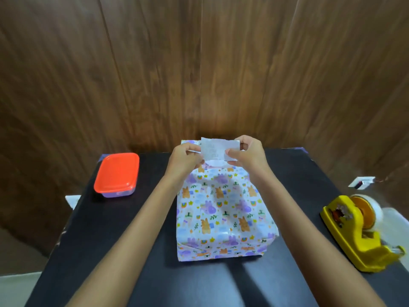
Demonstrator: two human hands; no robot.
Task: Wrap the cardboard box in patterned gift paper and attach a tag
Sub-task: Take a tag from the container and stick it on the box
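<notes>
The box [223, 209], fully covered in gift paper printed with purple and orange animals, stars and rainbows, sits in the middle of the black table [141, 218]. Its long axis runs away from the person, toward the wood-panelled wall [199, 63], with the near end face turned to the camera. Both hands are raised over the far end of the box and share a small white tag [219, 150]. The tag is held roughly upright, facing the person, with its long side running left to right; faint marks show on it, too blurred to read. The left hand [187, 159] is closed in a pinch on the tag's left edge, and the right hand [247, 152] pinches its right side, thumb in front and fingers behind. Whether the tag's lower edge touches the paper cannot be told. A container with an orange lid [117, 172] stands well to the left of the box near the table's far left corner. A yellow tape dispenser [358, 235] stands well to the right, at the table's right edge.
</notes>
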